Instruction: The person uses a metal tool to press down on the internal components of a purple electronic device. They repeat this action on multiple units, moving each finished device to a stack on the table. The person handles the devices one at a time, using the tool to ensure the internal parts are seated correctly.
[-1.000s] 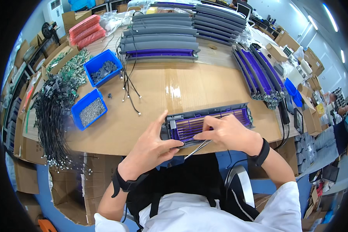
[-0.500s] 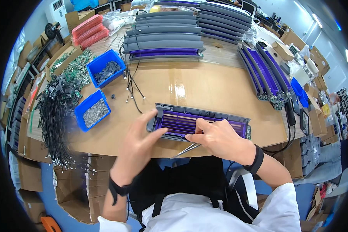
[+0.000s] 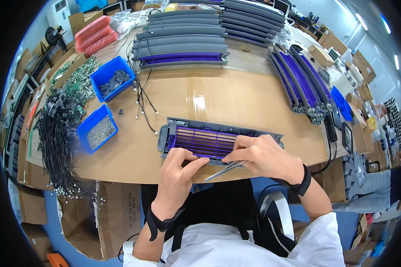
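Note:
A long grey housing with a purple slatted inside (image 3: 205, 139) lies on the cardboard-covered table in front of me. My left hand (image 3: 176, 171) is at its near edge, thumb and forefinger drawn together on the rim. In my right hand (image 3: 267, 155) is a pair of silver tweezers (image 3: 225, 170), tips pointing down and left past the near edge. The right thumb and forefinger touch the housing's near rim. Whatever lies right under the fingertips is too small or hidden to tell.
Left of the housing stand a blue bin of small metal parts (image 3: 101, 133) and a blue bin of dark parts (image 3: 114, 82). Black cables (image 3: 55, 138) hang over the table's left edge. Stacked grey housings (image 3: 180, 40) fill the back; purple ones (image 3: 296, 80) lie at right.
My left hand has moved from the housing's left end to its near edge, and its fingers have closed. My right hand stays near the rim with the tweezers. The whole view has shifted slightly.

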Tool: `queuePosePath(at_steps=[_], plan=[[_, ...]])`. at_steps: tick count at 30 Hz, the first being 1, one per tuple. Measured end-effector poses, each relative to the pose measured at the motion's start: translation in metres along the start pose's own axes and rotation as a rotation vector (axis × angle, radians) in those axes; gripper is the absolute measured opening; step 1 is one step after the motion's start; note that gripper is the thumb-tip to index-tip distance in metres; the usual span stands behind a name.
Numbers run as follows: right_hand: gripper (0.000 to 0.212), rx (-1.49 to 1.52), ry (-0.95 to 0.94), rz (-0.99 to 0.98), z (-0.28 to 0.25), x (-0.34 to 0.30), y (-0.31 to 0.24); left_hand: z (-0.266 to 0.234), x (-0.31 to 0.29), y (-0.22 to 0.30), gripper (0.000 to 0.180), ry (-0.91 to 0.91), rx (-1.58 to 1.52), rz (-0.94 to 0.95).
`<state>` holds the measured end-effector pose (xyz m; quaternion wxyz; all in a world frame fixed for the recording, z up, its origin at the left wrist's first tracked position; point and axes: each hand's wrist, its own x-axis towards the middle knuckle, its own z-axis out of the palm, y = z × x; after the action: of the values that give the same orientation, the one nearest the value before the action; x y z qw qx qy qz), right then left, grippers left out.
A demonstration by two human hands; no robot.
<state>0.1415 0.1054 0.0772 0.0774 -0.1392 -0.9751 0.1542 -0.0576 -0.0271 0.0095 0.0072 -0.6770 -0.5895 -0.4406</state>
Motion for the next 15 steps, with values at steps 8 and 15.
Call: queuePosePath(at_steps=[8, 15], plan=[[0.029, -0.087, 0.050, 0.047, -0.003, -0.010, -0.007, -0.004, 0.003, -0.002, 0.026, -0.006, -0.005, -0.059], [0.030, 0.004, 0.038, 0.049, -0.007, -0.016, -0.016, -0.015, 0.007, -0.025, 0.022, 0.028, 0.070, -0.014]])
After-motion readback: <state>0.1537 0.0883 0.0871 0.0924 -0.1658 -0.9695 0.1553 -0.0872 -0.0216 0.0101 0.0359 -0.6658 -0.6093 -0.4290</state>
